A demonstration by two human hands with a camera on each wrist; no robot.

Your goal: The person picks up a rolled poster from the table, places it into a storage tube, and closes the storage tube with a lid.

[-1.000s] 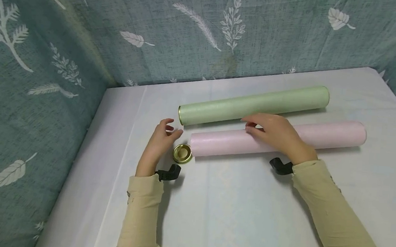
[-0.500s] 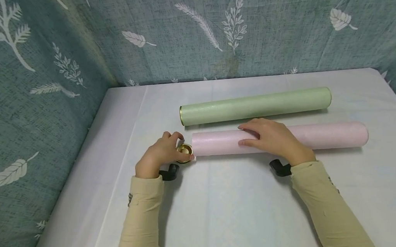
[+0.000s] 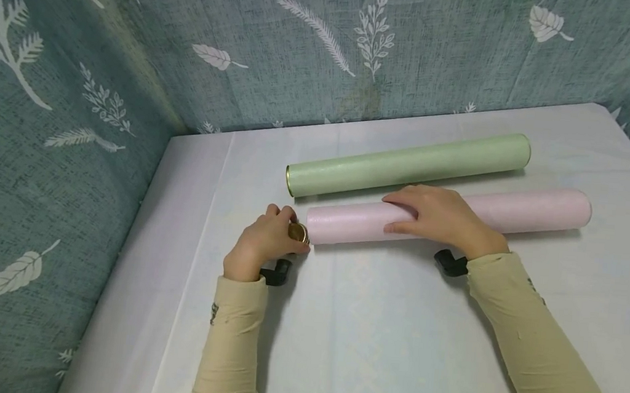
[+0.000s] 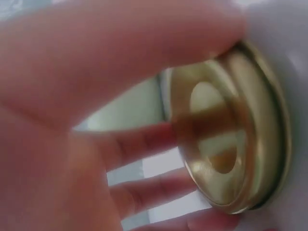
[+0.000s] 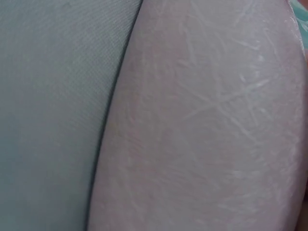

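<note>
In the head view my left hand (image 3: 267,240) pinches a round gold metal lid (image 3: 298,232) by its rim, tipped on edge beside the left end of a pink tube (image 3: 346,222). The left wrist view shows the lid (image 4: 226,134) between thumb and fingers, its recessed face turned toward the palm. Whether the lid touches the tube's end cannot be told. My right hand (image 3: 440,215) grips the pink tube from above near its middle, thumb on the near side. Wrinkled pink wrapping of the tube (image 5: 207,120) fills most of the right wrist view.
A light green tube (image 3: 406,166) with a gold-rimmed left end lies behind the pink one, roughly parallel. Both rest on a white-covered table (image 3: 382,331). A green leaf-patterned curtain (image 3: 290,89) hangs along the back and left side.
My left hand came down onto the gold lid, took it by the rim and tipped it up from flat toward the pink tube's end. The right hand's fingers settled around the pink tube.
</note>
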